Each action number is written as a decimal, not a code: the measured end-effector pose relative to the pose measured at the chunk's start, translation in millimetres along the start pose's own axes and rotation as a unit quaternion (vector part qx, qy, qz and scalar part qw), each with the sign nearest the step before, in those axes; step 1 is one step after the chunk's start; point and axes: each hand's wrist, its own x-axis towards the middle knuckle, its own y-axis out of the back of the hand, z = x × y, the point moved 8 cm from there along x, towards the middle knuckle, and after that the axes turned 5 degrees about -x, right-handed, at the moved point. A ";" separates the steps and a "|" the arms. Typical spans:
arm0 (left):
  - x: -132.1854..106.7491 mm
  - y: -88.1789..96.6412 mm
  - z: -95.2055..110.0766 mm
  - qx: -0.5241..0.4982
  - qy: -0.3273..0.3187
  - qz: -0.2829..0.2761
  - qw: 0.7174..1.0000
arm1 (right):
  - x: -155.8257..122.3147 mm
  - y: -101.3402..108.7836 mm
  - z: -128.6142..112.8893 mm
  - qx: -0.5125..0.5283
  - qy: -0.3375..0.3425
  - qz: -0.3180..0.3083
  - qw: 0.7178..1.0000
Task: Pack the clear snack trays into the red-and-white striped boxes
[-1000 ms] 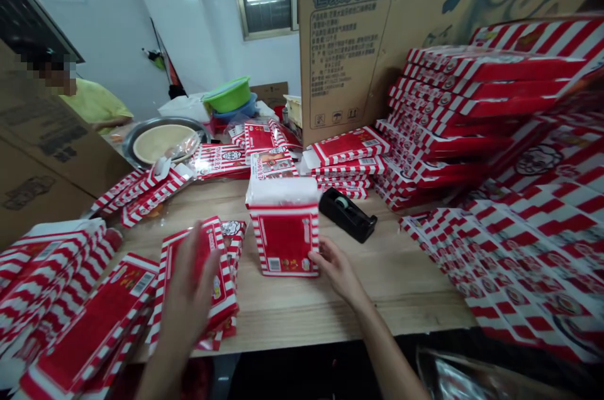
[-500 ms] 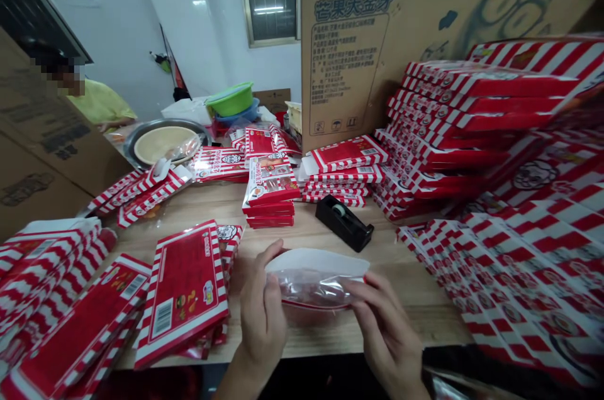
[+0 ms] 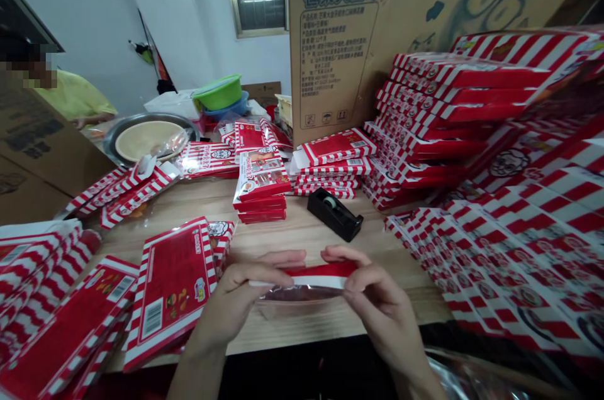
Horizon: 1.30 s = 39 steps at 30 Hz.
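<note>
While my left hand [image 3: 234, 299] and right hand [image 3: 380, 302] each pinch an end of one packet [image 3: 315, 275], I count one tape dispenser [image 3: 335, 214] just beyond it.

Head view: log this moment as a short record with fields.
left hand: pinches the striped packet at its left end
right hand: pinches its right end
position: over the near edge of the table
behind: tape dispenser
left: flat boxes
right: stacked boxes
</note>
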 end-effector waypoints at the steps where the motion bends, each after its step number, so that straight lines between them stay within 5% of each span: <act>1: -1.3 0.3 4.0 0.013 -0.028 -0.003 1.000 | 0.9 -0.7 -1.4 -0.010 -0.005 0.001 1.000; 9: -15.4 -5.3 21.8 0.191 -0.122 -0.061 0.972 | 9.1 -5.8 -17.1 -0.145 -0.029 -0.016 0.989; 15: -16.8 3.8 21.1 0.215 -0.120 -0.009 0.969 | 21.0 -7.5 -20.1 -0.126 -0.030 -0.052 0.990; 21: -27.4 3.3 25.9 0.279 -0.206 -0.061 0.936 | 25.1 -10.5 -21.1 -0.073 0.013 -0.208 0.975; 26: -34.4 0.3 25.3 0.324 -0.272 -0.044 0.905 | 16.7 -8.1 -17.2 -0.112 0.003 -0.292 0.950; 33: -39.9 2.8 10.0 0.340 -0.273 0.007 0.900 | 4.0 -11.4 -34.6 -0.226 0.137 -0.256 0.930; 39: -38.7 2.8 -6.6 0.379 -0.264 0.072 0.884 | -17.8 -19.7 -1.4 -0.264 0.135 -0.207 0.932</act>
